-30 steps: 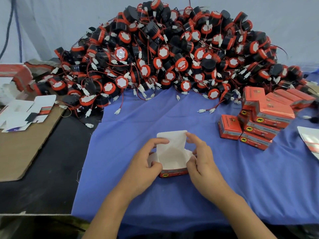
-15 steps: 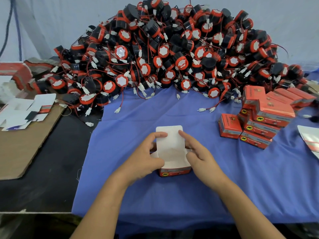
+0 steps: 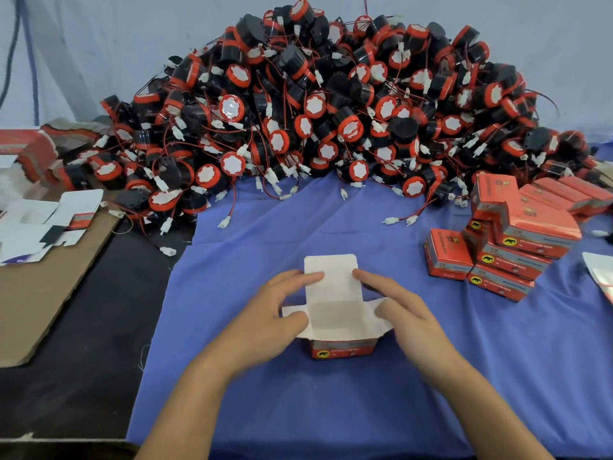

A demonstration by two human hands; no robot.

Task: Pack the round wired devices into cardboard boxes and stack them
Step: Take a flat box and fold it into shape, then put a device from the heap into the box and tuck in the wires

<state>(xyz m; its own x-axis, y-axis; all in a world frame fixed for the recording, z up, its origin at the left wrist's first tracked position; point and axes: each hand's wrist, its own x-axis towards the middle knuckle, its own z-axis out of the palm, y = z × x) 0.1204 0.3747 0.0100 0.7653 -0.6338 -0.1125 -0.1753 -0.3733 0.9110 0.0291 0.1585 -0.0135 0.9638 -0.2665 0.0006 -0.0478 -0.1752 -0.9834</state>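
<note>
A small red cardboard box (image 3: pixel 343 349) stands on the blue cloth (image 3: pixel 331 410) with its white lid flap (image 3: pixel 331 277) and both side flaps spread open. My left hand (image 3: pixel 265 313) grips its left side, thumb on the left flap and fingers at the lid's edge. At the box's right side my right hand (image 3: pixel 408 310) holds it the same way, thumb on the right flap. I see only the white inside of the box. A huge heap of round black-and-red wired devices (image 3: pixel 331 111) fills the far side.
Closed red boxes (image 3: pixel 507 240) are stacked at the right on the cloth. Flat unfolded box blanks (image 3: pixel 43 224) lie on brown cardboard (image 3: pixel 39 300) at the left, with more red blanks (image 3: pixel 30 151) behind. Loose white connectors (image 3: pixel 399 220) lie along the heap's near edge.
The side flaps, folded inward a second ago, now lie spread outward, and the lid flap has tipped back flatter. Both hands stayed on the box.
</note>
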